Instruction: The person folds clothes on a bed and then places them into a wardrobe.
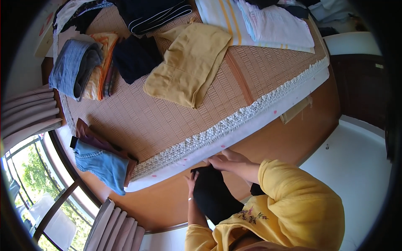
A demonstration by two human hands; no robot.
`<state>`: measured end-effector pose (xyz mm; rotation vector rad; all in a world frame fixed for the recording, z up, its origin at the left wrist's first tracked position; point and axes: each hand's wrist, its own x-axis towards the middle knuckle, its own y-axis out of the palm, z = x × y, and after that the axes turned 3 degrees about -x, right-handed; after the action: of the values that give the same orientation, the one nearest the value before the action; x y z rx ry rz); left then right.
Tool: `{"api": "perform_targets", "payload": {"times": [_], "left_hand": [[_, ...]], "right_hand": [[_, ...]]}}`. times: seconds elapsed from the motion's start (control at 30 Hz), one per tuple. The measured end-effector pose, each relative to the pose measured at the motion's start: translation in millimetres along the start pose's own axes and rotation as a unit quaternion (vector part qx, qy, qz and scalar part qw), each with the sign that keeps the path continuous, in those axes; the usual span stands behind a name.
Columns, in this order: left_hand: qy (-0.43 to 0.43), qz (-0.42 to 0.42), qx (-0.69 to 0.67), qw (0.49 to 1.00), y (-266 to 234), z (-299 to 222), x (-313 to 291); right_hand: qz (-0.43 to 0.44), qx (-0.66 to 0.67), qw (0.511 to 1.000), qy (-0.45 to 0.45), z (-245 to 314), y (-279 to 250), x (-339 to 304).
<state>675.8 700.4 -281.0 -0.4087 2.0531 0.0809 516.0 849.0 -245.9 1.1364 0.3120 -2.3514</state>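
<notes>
A piece of black cloth (pixel 213 194), perhaps a garment, hangs in front of my body beside the bed's near edge. On its left edge is my left hand (pixel 191 180), fingers closed at the cloth's upper corner. My right hand (pixel 224 161) grips the top corner on the other side. The cloth's lower end runs down against my yellow top, and its full shape is hidden. Across the bed (pixel 167 125), beyond my hands, lies a mustard-yellow garment (pixel 190 62), loosely folded.
Folded grey-blue clothing (pixel 73 67), orange cloth (pixel 104 58) and a dark navy bundle (pixel 136 58) lie at the far left. Light blue denim (pixel 102 161) drapes over the bed's left corner. A striped white towel (pixel 259 35) lies at the far right. Curtains (pixel 117 228) flank the window.
</notes>
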Motion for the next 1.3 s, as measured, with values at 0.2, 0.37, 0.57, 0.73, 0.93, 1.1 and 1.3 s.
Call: {"api": "perform_targets", "payload": {"times": [0.2, 0.37, 0.57, 0.73, 0.93, 1.1, 1.3], "left_hand": [[-0.124, 0.022, 0.076, 0.989, 13, 74, -41], [-0.045, -0.284, 0.094, 0.953, -14, 67, -99], [0.221, 0.182, 0.219, 0.933, 42, -86, -154], [0.213, 0.329, 0.337, 0.856, 61, -71, -178], [0.247, 0.292, 0.369, 0.847, 49, -34, -192], [0.207, 0.153, 0.411, 0.875, 58, -12, -148], [0.409, 0.307, 0.194, 0.837, 52, -56, -68]], "right_hand": [[-0.11, -0.091, 0.972, 0.188, 65, -65, -54], [0.034, -0.422, 0.905, 0.028, -4, -152, -125], [0.028, -0.373, 0.927, 0.031, 11, -117, -226], [0.057, -0.35, 0.932, -0.075, -6, -98, -261], [-0.047, -0.422, 0.898, -0.116, -44, -57, -252], [-0.266, -0.362, 0.893, 0.002, -77, -20, -187], [-0.349, -0.229, 0.908, -0.038, -78, -51, -146]]}}
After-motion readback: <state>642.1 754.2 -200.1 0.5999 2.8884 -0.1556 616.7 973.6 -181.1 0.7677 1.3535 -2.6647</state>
